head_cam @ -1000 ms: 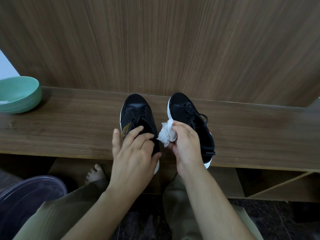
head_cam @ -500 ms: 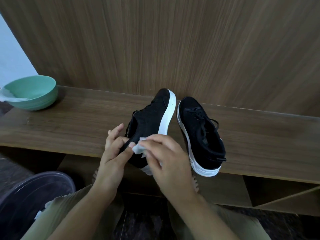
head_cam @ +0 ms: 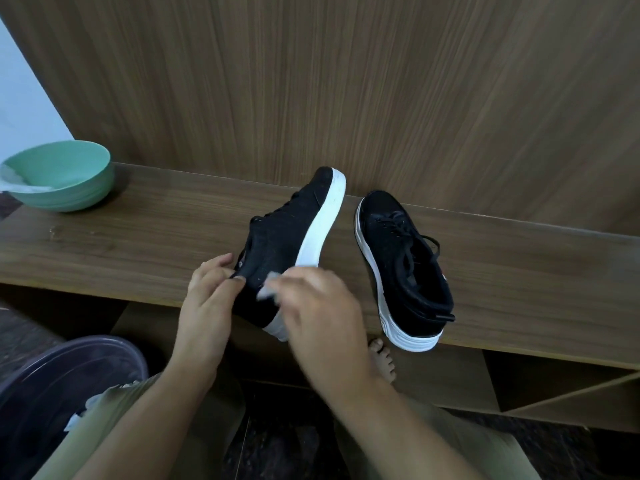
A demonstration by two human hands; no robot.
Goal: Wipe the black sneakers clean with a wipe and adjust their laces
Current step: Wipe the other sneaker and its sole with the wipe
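Note:
Two black sneakers with white soles are on a wooden bench. The left sneaker is tipped onto its side, sole facing right. My left hand pinches its collar near the heel. My right hand holds a white wipe against the black side of that shoe; the hand is blurred. The right sneaker stands upright beside it, laces loose, its heel at the bench's front edge.
A green bowl with a white wipe in it sits at the bench's far left. A dark plastic basin stands on the floor at lower left. A wood panel wall rises behind the bench. Bare toes show under the bench edge.
The left sneaker went from flat on the bench to tipped on its side. My left hand took hold of its collar, and my right hand brought the wipe onto its side.

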